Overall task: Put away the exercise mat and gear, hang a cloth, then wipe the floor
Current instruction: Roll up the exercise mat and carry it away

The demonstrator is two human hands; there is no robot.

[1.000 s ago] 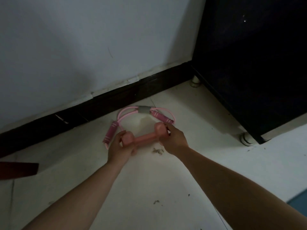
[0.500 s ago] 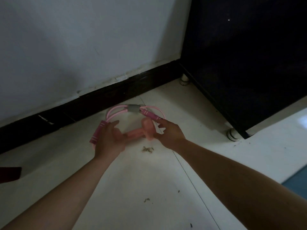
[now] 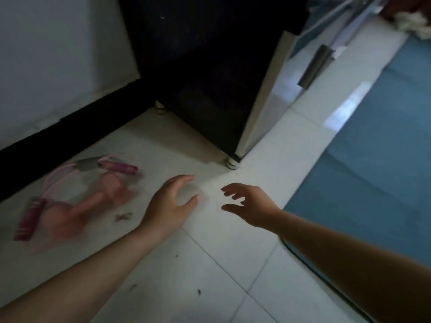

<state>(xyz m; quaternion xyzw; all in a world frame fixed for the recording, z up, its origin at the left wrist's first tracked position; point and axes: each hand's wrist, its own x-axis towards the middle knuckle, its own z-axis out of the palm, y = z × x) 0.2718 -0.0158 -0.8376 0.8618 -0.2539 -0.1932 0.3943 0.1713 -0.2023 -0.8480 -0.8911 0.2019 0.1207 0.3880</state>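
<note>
Both hands empty, palms down over white floor tile [image 3: 210,264]. L hand [image 3: 170,206]: fingers together, loosely curved, thumb out. R hand [image 3: 253,206]: fingers spread and bent. Clear gap between the two. Can't tell if fingertips touch the floor.

Just left of L hand, not touching: pink dumbbell [image 3: 88,203], flat on floor, motion-blurred. Around it, left of and beyond L hand: pink figure-8 resistance band [image 3: 120,168], one foam grip by the dumbbell's far head, other grip further left, grey centre sleeve [image 3: 86,164] near black baseboard [image 3: 70,134]. Between dumbbell and L wrist: small debris clump [image 3: 123,216].

Right of R hand: blue exercise mat [image 3: 373,183], flat on floor, near corner hidden behind R forearm.

Beyond both hands: black cabinet [image 3: 210,78], round foot [image 3: 232,163] ahead of the gap between them. Far beyond mat, well apart from R hand: white cloth [image 3: 412,22].
</note>
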